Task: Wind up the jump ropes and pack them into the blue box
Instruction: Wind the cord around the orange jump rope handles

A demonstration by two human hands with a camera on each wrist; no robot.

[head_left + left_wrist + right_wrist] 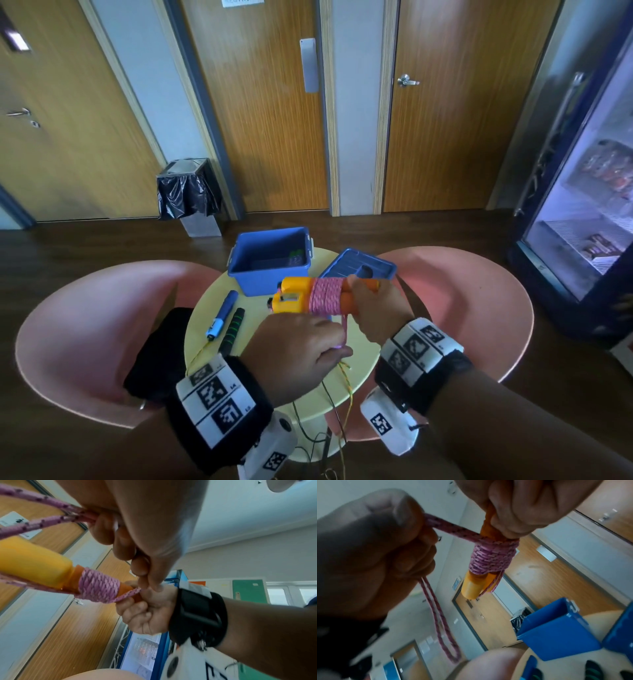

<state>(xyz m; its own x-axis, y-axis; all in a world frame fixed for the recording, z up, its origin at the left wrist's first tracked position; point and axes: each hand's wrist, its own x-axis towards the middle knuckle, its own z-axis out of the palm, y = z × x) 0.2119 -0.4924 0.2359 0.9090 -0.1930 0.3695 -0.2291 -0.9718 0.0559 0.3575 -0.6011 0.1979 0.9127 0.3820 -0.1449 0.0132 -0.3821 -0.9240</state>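
My right hand (371,306) grips the orange ends of two yellow-orange jump rope handles (291,295), held side by side above the table. Pink rope (327,296) is wound in tight coils around both handles. My left hand (301,349) pinches the loose pink rope tail just below the coils, and a short loop (443,632) hangs from its fist. The open blue box (270,260) stands behind the handles with a dark wound rope inside. In the left wrist view the coils (98,586) sit next to the right hand's fingers (135,609).
A blue lid (359,265) lies right of the box on the round yellow table (205,308). A blue handle (222,313) and a black-and-green handle (233,329) lie at left, their thin cords trailing off the front edge. Pink chairs (85,329) flank the table.
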